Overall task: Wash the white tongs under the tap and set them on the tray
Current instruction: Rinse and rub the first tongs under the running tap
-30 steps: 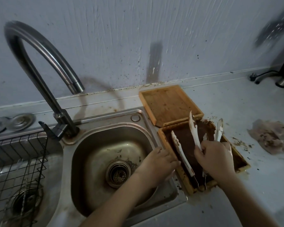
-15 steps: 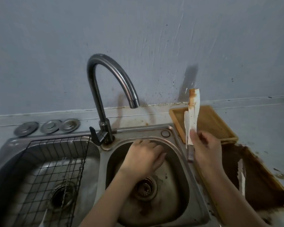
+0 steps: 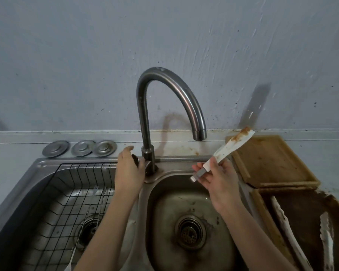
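My right hand (image 3: 220,179) holds white tongs (image 3: 230,147) by the hinge end over the right sink basin (image 3: 164,208). Their tips point up and right and are smeared with brown sauce. My left hand (image 3: 128,169) grips the dark tap handle (image 3: 135,159) at the base of the curved steel tap (image 3: 164,98). No water runs from the spout. A clean wooden tray (image 3: 270,163) lies right of the sink. In front of it a second, sauce-covered tray (image 3: 309,216) holds two more white tongs (image 3: 288,231).
The left basin (image 3: 47,192) has a black wire rack (image 3: 70,196) with a utensil lying in it. Three round metal caps (image 3: 80,148) sit on the ledge behind it. The wall stands close behind the tap.
My left hand rose out of the right basin onto the tap handle. My right hand tilted the tongs from upright to slanting right. The view shifted left.
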The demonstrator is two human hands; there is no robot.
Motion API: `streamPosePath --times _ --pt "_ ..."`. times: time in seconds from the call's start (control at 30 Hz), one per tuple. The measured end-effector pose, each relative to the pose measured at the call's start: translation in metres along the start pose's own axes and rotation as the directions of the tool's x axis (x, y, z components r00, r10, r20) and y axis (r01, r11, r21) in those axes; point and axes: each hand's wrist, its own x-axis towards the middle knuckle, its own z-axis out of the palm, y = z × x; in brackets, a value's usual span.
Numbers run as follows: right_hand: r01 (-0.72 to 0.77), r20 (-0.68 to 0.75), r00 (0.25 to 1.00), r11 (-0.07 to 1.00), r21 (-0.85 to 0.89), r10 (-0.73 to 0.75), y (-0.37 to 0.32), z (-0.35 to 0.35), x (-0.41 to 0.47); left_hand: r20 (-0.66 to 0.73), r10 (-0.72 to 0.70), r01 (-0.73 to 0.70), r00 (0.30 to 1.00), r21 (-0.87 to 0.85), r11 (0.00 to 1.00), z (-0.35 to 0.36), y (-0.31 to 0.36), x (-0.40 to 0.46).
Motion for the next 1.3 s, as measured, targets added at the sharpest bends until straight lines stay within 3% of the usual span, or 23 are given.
streamPosePath --times 0.1,0.47,1.3 --pt "-0.072 0.015 0.997 0.997 0.033 0.072 0.006 0.011 0.008 0.049 -0.009 0.009 0.999 -0.01 1.0 0.008 -0.006 0.01" --pt "-0.175 0.013 0.984 0.967 0.187 0.176 0.024 0.011 0.009 -0.007 0.023 -0.024 1.0 -0.071 0.997 0.02 -0.013 0.007" --pt "-0.158 0.014 0.987 0.968 0.193 0.158 0.023 0.007 0.009 -0.093 0.024 -0.037 0.995 -0.142 0.989 0.022 -0.025 -0.003"
